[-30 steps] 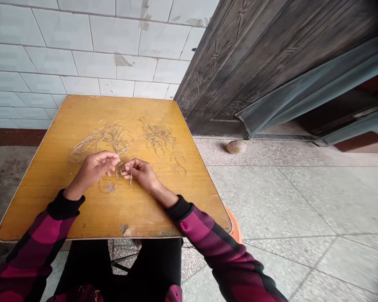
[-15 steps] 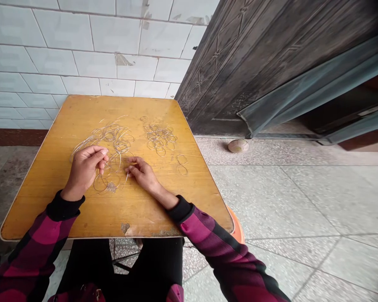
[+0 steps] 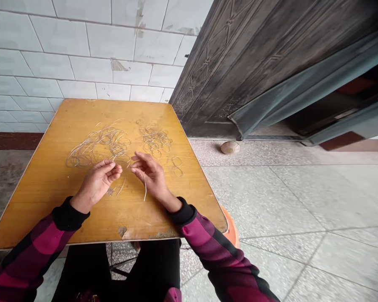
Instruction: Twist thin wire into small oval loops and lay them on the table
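Note:
Over the near half of the wooden table [image 3: 94, 226], my left hand [image 3: 96, 184] is closed in a pinch on a thin wire. Facing it a short gap away, my right hand [image 3: 151, 174] has its thumb and fingers curled together on the wire. A pale wire end [image 3: 145, 189] hangs below the right hand. Just beyond my hands lies a tangle of loose wires [image 3: 82, 147]. To its right is a pile of small wire loops [image 3: 156, 138], and a figure-eight wire piece [image 3: 177, 166] lies apart near the right edge. The wire inside the fingers is mostly hidden.
A white tiled wall [image 3: 75, 67] stands behind the table, and a dark carved door [image 3: 227, 63] with a grey-green curtain [image 3: 271, 100] is at the right. A roundish stone [image 3: 229, 147] sits on the floor. An orange stool [image 3: 229, 226] shows under the table's right corner.
My left hand has moved right and slightly down, toward my right hand. The right hand has turned more upright, and a wire end now hangs below it. The view has shifted slightly.

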`<action>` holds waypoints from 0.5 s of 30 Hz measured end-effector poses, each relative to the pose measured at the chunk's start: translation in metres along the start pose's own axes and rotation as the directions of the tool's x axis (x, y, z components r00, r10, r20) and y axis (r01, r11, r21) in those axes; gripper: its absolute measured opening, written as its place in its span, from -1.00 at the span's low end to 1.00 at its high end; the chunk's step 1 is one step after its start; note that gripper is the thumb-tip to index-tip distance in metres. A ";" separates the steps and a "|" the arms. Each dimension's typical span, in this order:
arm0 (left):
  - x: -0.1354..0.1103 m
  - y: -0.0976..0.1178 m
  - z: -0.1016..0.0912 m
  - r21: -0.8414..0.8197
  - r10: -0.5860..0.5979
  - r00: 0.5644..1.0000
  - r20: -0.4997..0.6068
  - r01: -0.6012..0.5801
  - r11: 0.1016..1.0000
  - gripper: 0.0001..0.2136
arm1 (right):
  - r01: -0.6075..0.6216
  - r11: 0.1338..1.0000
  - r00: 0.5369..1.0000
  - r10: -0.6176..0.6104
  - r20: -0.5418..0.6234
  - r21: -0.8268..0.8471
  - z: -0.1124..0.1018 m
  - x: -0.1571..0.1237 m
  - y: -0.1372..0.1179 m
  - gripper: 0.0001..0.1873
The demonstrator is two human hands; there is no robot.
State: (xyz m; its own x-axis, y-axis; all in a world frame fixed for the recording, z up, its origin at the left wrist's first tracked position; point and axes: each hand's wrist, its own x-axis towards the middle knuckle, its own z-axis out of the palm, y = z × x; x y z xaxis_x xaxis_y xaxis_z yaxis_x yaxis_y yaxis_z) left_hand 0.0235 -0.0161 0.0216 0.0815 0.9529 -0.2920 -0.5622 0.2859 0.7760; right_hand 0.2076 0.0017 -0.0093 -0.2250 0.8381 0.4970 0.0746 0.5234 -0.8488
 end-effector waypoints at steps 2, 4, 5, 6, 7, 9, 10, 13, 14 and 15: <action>-0.002 -0.003 0.001 0.031 -0.036 0.999 0.023 0.035 0.999 -0.90 | 0.029 0.999 0.999 -0.030 -0.016 -0.028 -0.002 0.000 -0.006 -0.74; -0.003 -0.005 0.002 0.091 -0.024 0.998 0.052 0.019 0.996 -0.86 | 0.058 0.996 0.997 -0.061 -0.041 -0.066 -0.003 -0.001 -0.009 -0.83; -0.003 -0.006 0.001 0.135 0.008 0.998 0.061 -0.016 0.991 -0.83 | 0.071 0.994 0.996 -0.075 -0.052 -0.080 -0.003 -0.001 -0.010 -0.83; -0.004 -0.007 0.000 0.193 0.062 0.996 0.066 -0.074 0.978 -0.81 | 0.081 0.993 0.995 -0.087 -0.058 -0.090 -0.003 -0.001 -0.010 -0.83; -0.004 -0.008 -0.001 0.276 0.143 0.987 0.071 -0.157 0.948 -0.78 | 0.087 0.991 0.994 -0.094 -0.060 -0.101 -0.002 -0.001 -0.009 -0.83; -0.007 -0.010 -0.003 0.497 0.374 0.921 0.105 -0.374 0.783 -0.74 | 0.088 0.988 0.993 -0.097 -0.068 -0.128 -0.001 -0.002 -0.006 -0.83; -0.009 -0.011 -0.004 0.606 0.491 0.857 0.153 -0.474 0.639 -0.74 | 0.088 0.985 0.992 -0.101 -0.078 -0.146 0.000 -0.002 -0.004 -0.82; -0.016 -0.014 -0.004 0.752 0.636 0.665 0.392 -0.630 0.195 -0.80 | 0.109 0.970 0.984 -0.137 -0.117 -0.216 0.002 -0.003 -0.001 -0.80; -0.018 -0.015 -0.003 0.750 0.619 0.639 0.457 -0.651 0.118 -0.83 | 0.124 0.964 0.980 -0.156 -0.123 -0.235 0.003 -0.004 0.000 -0.80; -0.019 -0.016 -0.002 0.746 0.594 0.633 0.496 -0.661 0.081 -0.86 | 0.141 0.959 0.977 -0.175 -0.119 -0.246 0.004 -0.005 0.000 -0.79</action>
State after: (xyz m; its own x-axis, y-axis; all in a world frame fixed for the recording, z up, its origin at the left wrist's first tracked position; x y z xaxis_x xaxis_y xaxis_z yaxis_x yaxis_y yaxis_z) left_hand 0.0296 -0.0388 0.0135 0.1257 0.8233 0.5536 0.5145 -0.5312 0.6731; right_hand 0.2049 -0.0032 -0.0126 -0.1171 0.7460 0.6556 0.2784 0.6583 -0.6994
